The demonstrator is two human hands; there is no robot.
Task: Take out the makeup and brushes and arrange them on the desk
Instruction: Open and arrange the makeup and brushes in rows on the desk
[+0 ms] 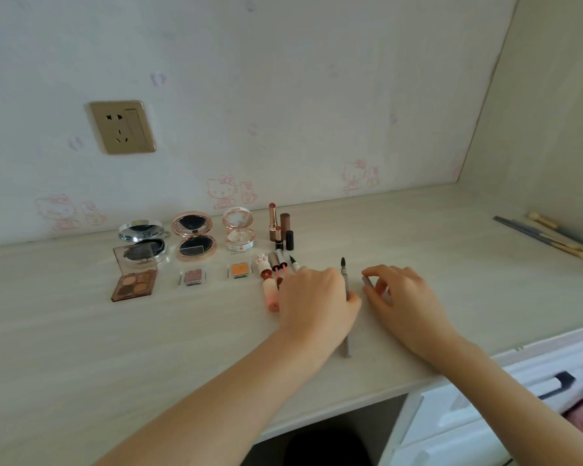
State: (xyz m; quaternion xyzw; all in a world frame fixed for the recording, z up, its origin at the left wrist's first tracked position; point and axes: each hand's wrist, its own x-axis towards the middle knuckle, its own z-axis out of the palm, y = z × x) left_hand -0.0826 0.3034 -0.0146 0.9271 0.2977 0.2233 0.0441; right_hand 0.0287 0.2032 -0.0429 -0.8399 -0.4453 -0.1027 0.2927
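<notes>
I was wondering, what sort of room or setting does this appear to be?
Most likely a bedroom desk used as a dressing table. A pale wood-grain desk stands against cartoon-cat wallpaper with a wall socket, and open compacts, lipsticks and an eyeshadow palette are lined up on it.

On the pale desk (81,348) the makeup lies in rows. At the back stand three open compacts: a silver one (143,239), a rose-gold one (194,235) and a pale pink one (239,230), then uncapped lipsticks (276,227) upright beside their caps. In front lie a brown eyeshadow palette (133,280) with lid raised, a small pink pan (192,276), an orange pan (239,270) and several lip glosses (271,280) side by side. A grey pencil brush (345,287) lies lengthwise, tip toward the wall. More brushes (552,238) lie far right
</notes>
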